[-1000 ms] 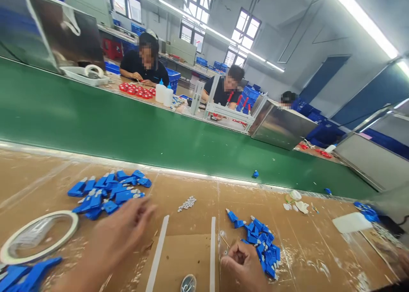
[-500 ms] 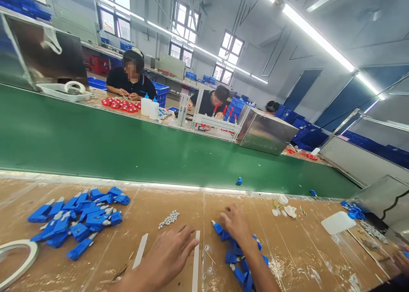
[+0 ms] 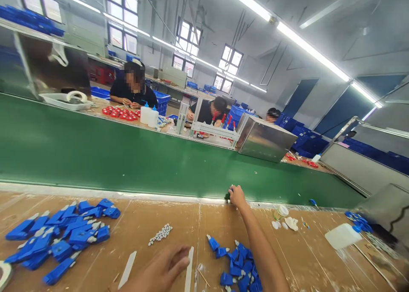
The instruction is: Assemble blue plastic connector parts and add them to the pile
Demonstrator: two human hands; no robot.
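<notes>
Your right hand (image 3: 237, 195) stretches far out to the near edge of the green conveyor belt (image 3: 128, 156), its fingers curled around a small blue piece (image 3: 230, 190) lying there; whether the grip has closed on it cannot be told. Your left hand (image 3: 162, 270) rests low and near you on the brown worktable (image 3: 179, 215), fingers loosely open and holding nothing. A pile of blue parts (image 3: 238, 268) lies beside your right forearm. A larger blue heap (image 3: 60, 234) sits far left.
</notes>
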